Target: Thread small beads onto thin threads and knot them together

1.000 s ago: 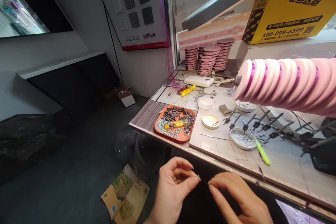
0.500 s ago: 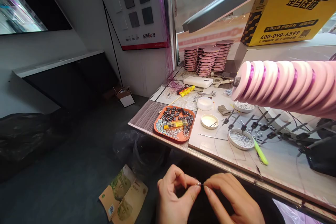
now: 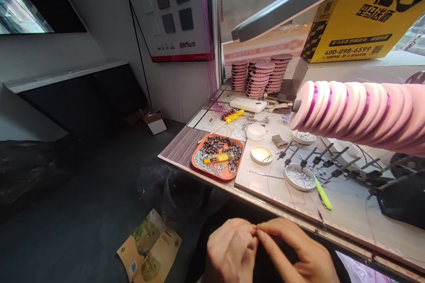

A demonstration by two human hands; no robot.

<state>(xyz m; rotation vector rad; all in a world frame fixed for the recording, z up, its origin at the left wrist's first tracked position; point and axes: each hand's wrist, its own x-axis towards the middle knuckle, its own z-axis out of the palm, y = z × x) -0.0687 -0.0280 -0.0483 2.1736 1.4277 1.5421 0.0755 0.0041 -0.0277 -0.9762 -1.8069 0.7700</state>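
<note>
In front of the table edge, low in the view, my two hands meet at their fingertips. My left hand [image 3: 230,247] is closed with its back towards me, fingers curled in and pressed to the thumb. My right hand [image 3: 295,245] pinches with thumb and index finger against the left fingertips. Whatever sits in the pinch is too small and too covered to make out. Nearest on the table is an orange tray [image 3: 193,166] with black barrel-shaped pieces [image 3: 215,145], silver bits and a yellow-labelled tube [image 3: 218,158].
Shallow white dishes [image 3: 262,162] stand on a pale board beside a green-handled tool [image 3: 323,195] and a row of metal rods. Above them extends a long roll of pink discs [image 3: 352,106]. A lamp bar [image 3: 299,4] slants overhead. Stacked pink discs [image 3: 260,82] stand behind.
My left hand has turned over, its fingers curling and hiding the small dark, shiny piece seen earlier between the fingertips. My right hand keeps its pinch. The view has shifted slightly.
</note>
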